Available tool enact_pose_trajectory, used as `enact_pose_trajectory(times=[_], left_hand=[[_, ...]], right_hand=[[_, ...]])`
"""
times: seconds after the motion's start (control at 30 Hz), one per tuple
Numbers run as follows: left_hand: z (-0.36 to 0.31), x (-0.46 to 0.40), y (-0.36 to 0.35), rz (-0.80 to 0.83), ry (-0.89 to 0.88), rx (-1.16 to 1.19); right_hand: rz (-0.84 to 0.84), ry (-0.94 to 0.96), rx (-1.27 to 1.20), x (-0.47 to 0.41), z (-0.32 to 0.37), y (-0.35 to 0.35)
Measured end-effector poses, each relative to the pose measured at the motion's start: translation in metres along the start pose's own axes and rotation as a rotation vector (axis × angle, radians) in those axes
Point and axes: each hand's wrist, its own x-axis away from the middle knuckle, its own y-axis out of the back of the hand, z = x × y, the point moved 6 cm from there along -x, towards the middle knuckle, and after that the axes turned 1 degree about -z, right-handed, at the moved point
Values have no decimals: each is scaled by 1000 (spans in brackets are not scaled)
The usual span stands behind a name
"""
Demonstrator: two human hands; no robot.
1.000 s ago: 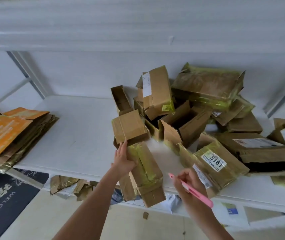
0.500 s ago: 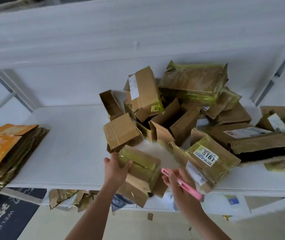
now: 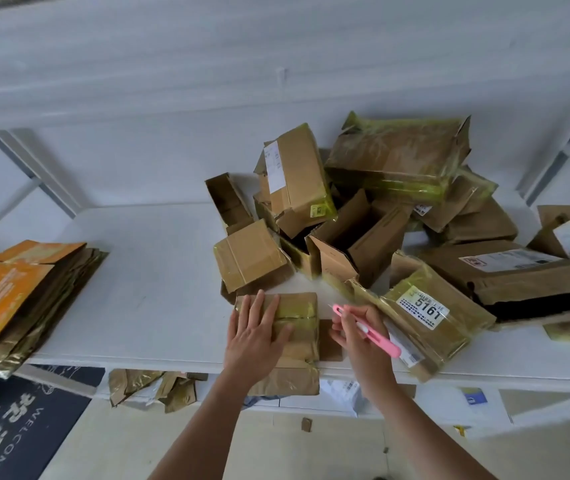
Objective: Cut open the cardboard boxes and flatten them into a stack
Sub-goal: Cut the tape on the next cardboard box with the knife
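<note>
Box (image 3: 294, 317) under L hand (image 3: 254, 336)

a white shelf board (image 3: 145, 271) spans the view, with a white wall (image 3: 207, 64) behind it and grey metal uprights (image 3: 34, 171) at far left and far right. on the floor at near left lies a dark doormat (image 3: 17, 434) printed with "welcome" in pale letters. the floor (image 3: 103, 455) is pale tile. under the near edge of the shelf sit crumpled scraps of tape and brown wrapping (image 3: 152, 389), and to the right of them white papers and mailers (image 3: 456, 403), one bearing a small blue mark. a tiny brown scrap (image 3: 306, 424) lies alone on the tiles.
</note>
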Motion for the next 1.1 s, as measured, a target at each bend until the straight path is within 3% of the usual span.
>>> enact_pose_trajectory(times=[0.2, 0.83, 1.1], left_hand=[[1, -4, -1, 123, 22, 5], [0, -4, -2, 110, -1, -39], [-2, -3, -1, 99, -3, -8]], right_hand=[[1, -10, -7, -10, -4, -8], [61, 216, 338, -18, 8, -12], [165, 199, 302, 9, 13, -6]])
